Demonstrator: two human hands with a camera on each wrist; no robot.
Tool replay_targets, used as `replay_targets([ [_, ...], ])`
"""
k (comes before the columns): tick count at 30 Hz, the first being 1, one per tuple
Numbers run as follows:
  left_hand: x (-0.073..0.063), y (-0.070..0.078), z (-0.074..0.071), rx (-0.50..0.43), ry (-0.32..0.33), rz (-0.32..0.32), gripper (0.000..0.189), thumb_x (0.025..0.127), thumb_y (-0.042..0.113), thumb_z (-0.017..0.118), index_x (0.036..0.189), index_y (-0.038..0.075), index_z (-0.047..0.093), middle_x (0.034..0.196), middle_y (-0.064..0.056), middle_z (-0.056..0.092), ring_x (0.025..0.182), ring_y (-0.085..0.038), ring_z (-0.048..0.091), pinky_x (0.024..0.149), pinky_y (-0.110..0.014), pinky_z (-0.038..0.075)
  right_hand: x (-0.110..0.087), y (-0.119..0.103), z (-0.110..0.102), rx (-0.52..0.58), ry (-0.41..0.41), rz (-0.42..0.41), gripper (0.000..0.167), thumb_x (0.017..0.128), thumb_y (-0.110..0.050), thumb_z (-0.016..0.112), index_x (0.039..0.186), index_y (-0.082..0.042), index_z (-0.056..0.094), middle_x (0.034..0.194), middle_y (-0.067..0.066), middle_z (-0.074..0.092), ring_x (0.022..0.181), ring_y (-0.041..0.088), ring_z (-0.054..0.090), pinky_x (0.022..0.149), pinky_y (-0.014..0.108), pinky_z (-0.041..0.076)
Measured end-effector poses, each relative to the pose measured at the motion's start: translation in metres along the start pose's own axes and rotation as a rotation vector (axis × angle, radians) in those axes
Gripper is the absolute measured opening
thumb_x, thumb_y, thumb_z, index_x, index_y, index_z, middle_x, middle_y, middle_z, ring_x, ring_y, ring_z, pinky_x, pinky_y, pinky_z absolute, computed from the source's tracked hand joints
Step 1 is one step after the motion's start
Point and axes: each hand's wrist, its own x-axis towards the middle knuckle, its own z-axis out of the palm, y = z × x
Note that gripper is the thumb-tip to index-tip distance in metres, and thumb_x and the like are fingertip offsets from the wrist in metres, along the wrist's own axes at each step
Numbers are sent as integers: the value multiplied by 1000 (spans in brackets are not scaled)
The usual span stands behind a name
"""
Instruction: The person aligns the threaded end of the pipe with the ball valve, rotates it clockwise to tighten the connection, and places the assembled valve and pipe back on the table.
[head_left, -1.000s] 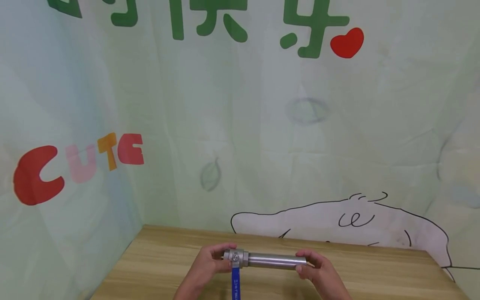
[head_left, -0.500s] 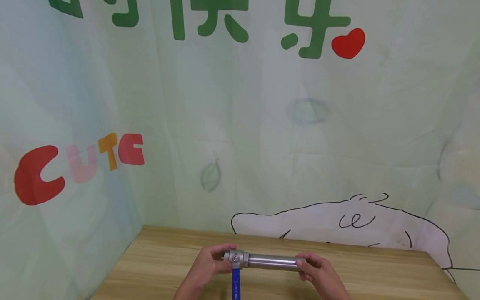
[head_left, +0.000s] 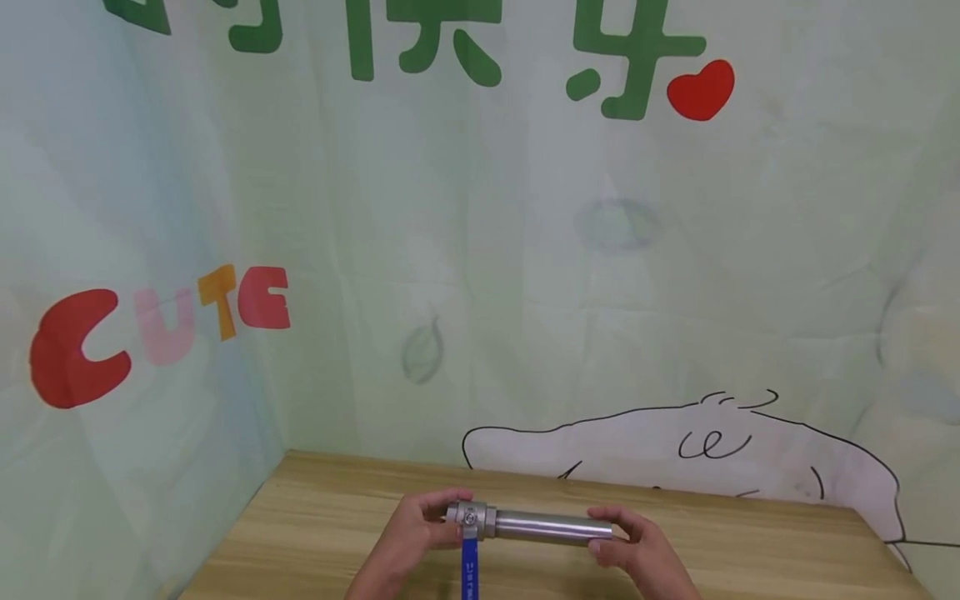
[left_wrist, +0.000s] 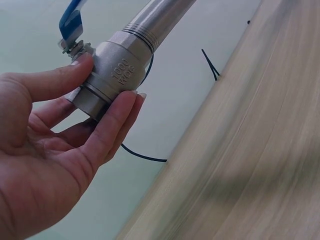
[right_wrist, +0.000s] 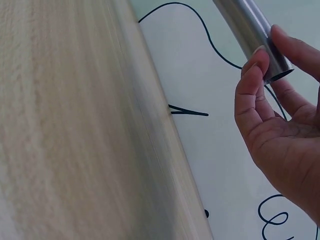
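Observation:
A silver ball valve (head_left: 469, 518) with a blue lever handle (head_left: 469, 567) is joined to a plain metal pipe (head_left: 551, 527). In the head view the two lie in one line, held above the table. My left hand (head_left: 411, 533) grips the valve body at its free end, thumb on one side and fingers on the other. The left wrist view shows "1000 WOG" on the valve body (left_wrist: 117, 67) and some threads of the pipe (left_wrist: 142, 36) outside its mouth. My right hand (right_wrist: 280, 125) pinches the pipe's plain open end between thumb and curled fingers.
Below the hands lies a wood-grain tabletop (head_left: 337, 492). A pale printed cloth (head_left: 360, 250) hangs behind it and along the left side, with green characters, a red heart (head_left: 701, 90) and a line-drawn animal (head_left: 660, 442).
My right fingers have shifted their hold at the pipe's end, first further round it, then back. The left hand and the valve stay almost where they were.

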Motion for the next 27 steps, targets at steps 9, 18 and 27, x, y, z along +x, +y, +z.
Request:
replay_targets([
  [9, -1, 1, -1, -4, -3, -2, 46, 80, 0, 68, 125, 4, 64, 116, -13, 63, 94, -22, 64, 82, -38, 57, 0, 0, 1, 57, -22, -78, 46, 80, -4, 69, 122, 5, 53, 126, 20, 55, 109, 24, 62, 84, 33, 49],
  [18, -1, -2, 0, -4, 1, 7, 46, 80, -1, 67, 126, 3, 62, 116, -12, 64, 93, -21, 64, 82, -39, 57, -4, -2, 0, 42, -16, -66, 39, 83, -6, 68, 119, 3, 56, 116, 15, 59, 94, 22, 60, 79, 33, 49],
  [27, 0, -2, 1, -5, -4, 13, 46, 81, -2, 67, 126, 2, 62, 116, -12, 64, 93, -21, 64, 85, -43, 56, -2, -2, -2, 83, -43, -19, 47, 87, -20, 70, 122, 7, 54, 101, 6, 61, 81, 19, 58, 77, 31, 52],
])
